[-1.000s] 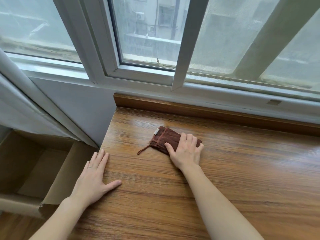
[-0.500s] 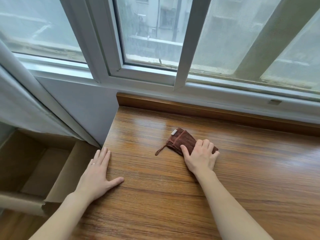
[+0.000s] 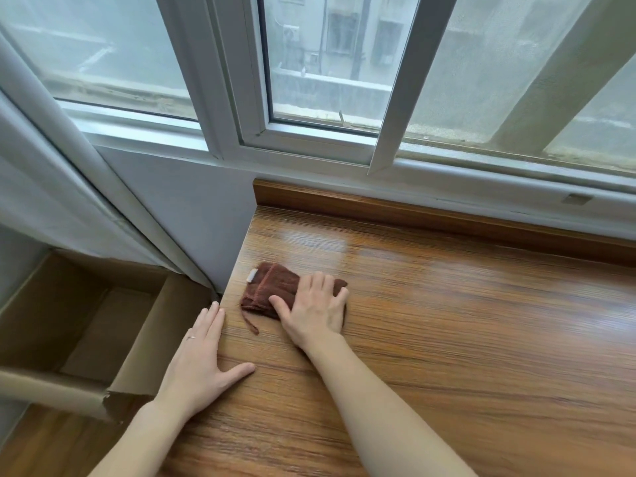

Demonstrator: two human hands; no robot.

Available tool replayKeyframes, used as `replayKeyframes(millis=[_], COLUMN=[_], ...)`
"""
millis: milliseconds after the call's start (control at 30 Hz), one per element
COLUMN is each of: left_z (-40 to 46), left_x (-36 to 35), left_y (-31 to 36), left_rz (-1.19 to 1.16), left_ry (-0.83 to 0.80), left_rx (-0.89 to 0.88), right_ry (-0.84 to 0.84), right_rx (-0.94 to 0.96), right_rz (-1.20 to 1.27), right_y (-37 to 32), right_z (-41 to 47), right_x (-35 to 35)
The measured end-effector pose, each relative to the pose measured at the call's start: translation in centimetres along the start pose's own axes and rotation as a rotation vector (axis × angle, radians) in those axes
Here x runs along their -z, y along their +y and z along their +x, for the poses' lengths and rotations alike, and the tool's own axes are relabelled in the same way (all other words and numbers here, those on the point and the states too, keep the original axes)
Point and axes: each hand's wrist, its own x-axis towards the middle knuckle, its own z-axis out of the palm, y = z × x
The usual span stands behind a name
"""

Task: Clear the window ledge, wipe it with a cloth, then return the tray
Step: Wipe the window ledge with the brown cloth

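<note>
The wiping step is judged to be in hand, since the wooden window ledge point(image 3: 464, 339) is seen bare of objects and no tray is in view. A broad stretch of open ledge is left to the right of the pressing hand and toward the person, while behind it the surface is bounded by a raised wooden back strip point(image 3: 430, 215) under the window frame point(image 3: 309, 139). To the left of the hand the ledge ends at a side edge close by, beyond which an open cardboard box point(image 3: 86, 321) is seen lower down. The left hand point(image 3: 203, 366) is laid flat and open on the ledge at that side edge, nothing being held. The right hand point(image 3: 315, 309) is spread flat, fingers nearly straight, and is pressed down on the folded brown cloth point(image 3: 272, 287), which is pinned to the ledge rather than gripped. A loose cord point(image 3: 250, 323) of the cloth is trailed just left of the hand. The next move is judged to call for steady downward pressure and a stroke turned rightward into the open room, with care that the cloth is not carried over the near side edge.
</note>
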Motion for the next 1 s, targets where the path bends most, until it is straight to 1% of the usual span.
replayKeyframes(millis=[167, 400, 500, 600, 833, 900, 1000], left_z=[-0.5, -0.4, -0.5, -0.6, -0.6, -0.6, -0.7], left_x=[0.0, 0.2, 0.3, 0.5, 0.5, 0.5, 0.7], left_y=[-0.8, -0.6, -0.6, -0.6, -0.5, -0.5, -0.4], left_rz=[0.011, 0.021, 0.033, 0.030, 0.041, 0.042, 0.037], left_ry=[-0.009, -0.014, -0.011, -0.009, -0.013, -0.011, -0.005], left_rx=[-0.001, -0.027, -0.031, -0.038, -0.060, -0.061, -0.059], right_ry=[-0.023, 0.006, 0.005, -0.021, 0.012, 0.033, 0.044], right_rx=[0.077, 0.068, 0.024, -0.044, -0.286, -0.327, -0.369], right_rz=[0.011, 0.013, -0.002, -0.042, -0.112, -0.126, -0.135], right_y=[-3.0, -0.9, 1.6, 5.6, 15.8, 17.6, 18.4], right_z=[-0.7, -1.5, -1.9, -2.3, -4.5, -5.2, -5.9], right_x=[-0.6, -0.7, -0.1, 0.7, 1.9, 2.1, 2.0])
